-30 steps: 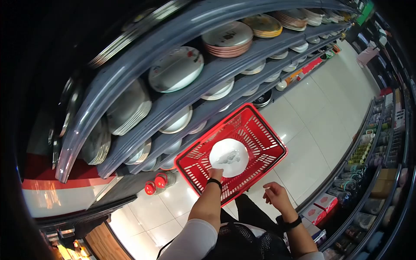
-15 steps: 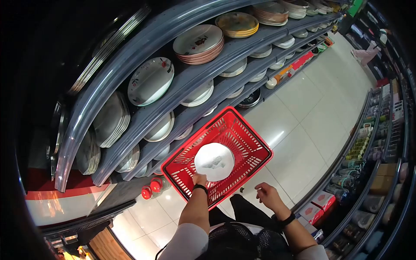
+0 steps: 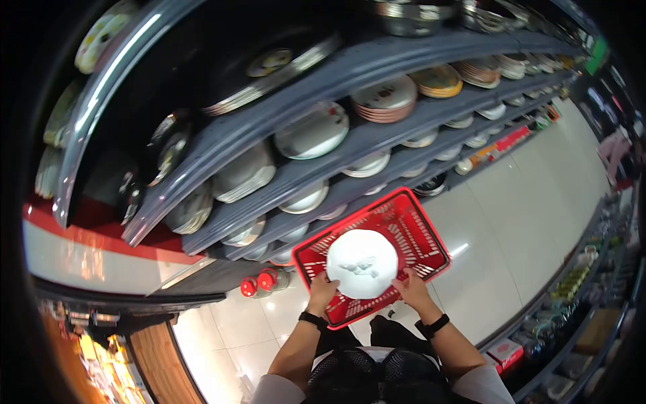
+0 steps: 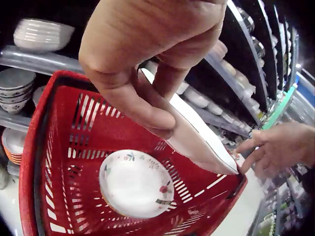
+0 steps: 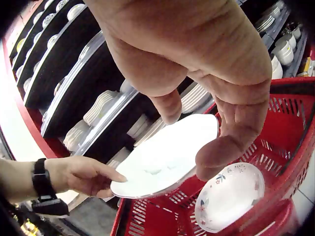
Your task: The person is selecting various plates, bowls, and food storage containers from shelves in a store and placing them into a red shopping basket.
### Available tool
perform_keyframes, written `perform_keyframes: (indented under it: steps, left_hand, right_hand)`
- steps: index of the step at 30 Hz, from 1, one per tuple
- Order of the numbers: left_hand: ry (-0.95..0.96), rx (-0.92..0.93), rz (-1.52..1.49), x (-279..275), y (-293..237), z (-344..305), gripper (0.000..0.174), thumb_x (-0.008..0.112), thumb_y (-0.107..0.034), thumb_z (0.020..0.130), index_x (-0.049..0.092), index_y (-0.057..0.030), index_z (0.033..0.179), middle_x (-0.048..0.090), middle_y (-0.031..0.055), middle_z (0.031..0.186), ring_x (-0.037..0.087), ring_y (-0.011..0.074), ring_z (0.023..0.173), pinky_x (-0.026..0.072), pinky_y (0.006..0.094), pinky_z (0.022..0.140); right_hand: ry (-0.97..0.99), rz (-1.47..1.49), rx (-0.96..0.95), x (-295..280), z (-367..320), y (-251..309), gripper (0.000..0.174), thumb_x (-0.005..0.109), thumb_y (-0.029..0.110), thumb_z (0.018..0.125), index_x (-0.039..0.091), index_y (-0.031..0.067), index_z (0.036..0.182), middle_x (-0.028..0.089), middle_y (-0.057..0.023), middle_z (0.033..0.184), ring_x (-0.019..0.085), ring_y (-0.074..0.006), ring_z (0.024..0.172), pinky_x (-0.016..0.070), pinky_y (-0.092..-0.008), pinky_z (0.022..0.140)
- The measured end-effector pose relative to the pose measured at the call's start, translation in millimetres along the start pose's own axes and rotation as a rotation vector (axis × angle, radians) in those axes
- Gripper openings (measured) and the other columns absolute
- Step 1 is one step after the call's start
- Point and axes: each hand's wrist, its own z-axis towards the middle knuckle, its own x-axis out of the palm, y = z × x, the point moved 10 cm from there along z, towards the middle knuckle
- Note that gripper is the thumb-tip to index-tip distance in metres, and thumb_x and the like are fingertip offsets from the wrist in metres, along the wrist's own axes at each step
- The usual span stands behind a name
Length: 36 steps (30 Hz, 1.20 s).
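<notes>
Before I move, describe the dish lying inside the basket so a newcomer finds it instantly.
Find the red slotted shopping basket beside the crockery shelves. On its bottom, below the white plate in the left hand, lies the floral dish. What sets it apart: coloured flowers along its rim, and no hand touching it.

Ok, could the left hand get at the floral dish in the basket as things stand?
Probably not: the left hand is pinching a white plate over the red basket, and that plate hides the floral dish from the head view.

Grey shelving (image 3: 377,73) is lining the left, other shelving (image 3: 538,303) the right; pale floor tiles (image 3: 494,232) between are reflecting light.
</notes>
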Motion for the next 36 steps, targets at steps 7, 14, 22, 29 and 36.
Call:
perform_keyframes:
  steps: [7, 14, 22, 29, 36]
  left_hand:
    - [0.069, 0.116, -0.043, -41, -73, -64, 0.033, 0.066, -0.005, 0.086, 0.056, 0.0033, 0.117, 0.068, 0.0104, 0.1, 0.067, 0.0152, 0.081, 0.0567, 0.0267, 0.062]
    - [0.066, 0.286, -0.201, -140, -130, -100, 0.031, 0.061, -0.007, 0.091, 0.054, 0.0046, 0.119, 0.068, 0.0107, 0.098, 0.067, 0.0151, 0.078, 0.0571, 0.0259, 0.06]
    - [-0.063, 0.509, -0.371, -295, -190, -118, 0.04, 0.057, -0.003, 0.092, 0.048, 0.0052, 0.13, 0.069, 0.0116, 0.095, 0.067, 0.0138, 0.072, 0.0564, 0.0254, 0.058]
    - [-0.272, 0.691, -0.317, -407, -240, -99, 0.031, 0.051, -0.007, 0.093, 0.054, 0.0071, 0.12, 0.068, 0.0107, 0.081, 0.066, 0.0135, 0.063, 0.0539, 0.0256, 0.055]
    - [-0.447, 0.651, -0.266, -470, -263, -54, 0.02, 0.053, -0.011, 0.092, 0.061, 0.0073, 0.093, 0.063, 0.01, 0.064, 0.06, 0.0148, 0.047, 0.0486, 0.0282, 0.044]
  right_hand:
    - [0.009, 0.309, -0.341, 13, -8, 72, 0.028, 0.047, 0.006, 0.093, 0.052, 0.0006, 0.121, 0.063, -0.0072, 0.081, 0.06, -0.0108, 0.054, 0.0467, -0.0226, 0.042]
    - [0.121, 0.395, -0.266, 42, -76, 226, 0.022, 0.049, 0.006, 0.093, 0.055, -0.001, 0.113, 0.064, -0.0086, 0.076, 0.059, -0.0127, 0.047, 0.0424, -0.0218, 0.039]
    - [0.287, 0.376, -0.42, 136, -85, 388, 0.019, 0.05, 0.007, 0.094, 0.057, -0.0029, 0.108, 0.063, -0.0077, 0.069, 0.058, -0.0125, 0.047, 0.0402, -0.0222, 0.039]
    - [0.366, 0.444, -0.431, 223, -42, 477, 0.021, 0.053, 0.011, 0.094, 0.059, -0.0036, 0.108, 0.064, -0.0084, 0.067, 0.057, -0.0133, 0.046, 0.0393, -0.0226, 0.038]
    - [0.185, 0.346, -0.472, 262, 2, 531, 0.017, 0.052, 0.014, 0.095, 0.062, 0.0021, 0.088, 0.06, -0.0057, 0.061, 0.055, -0.0124, 0.044, 0.0366, -0.0238, 0.037]
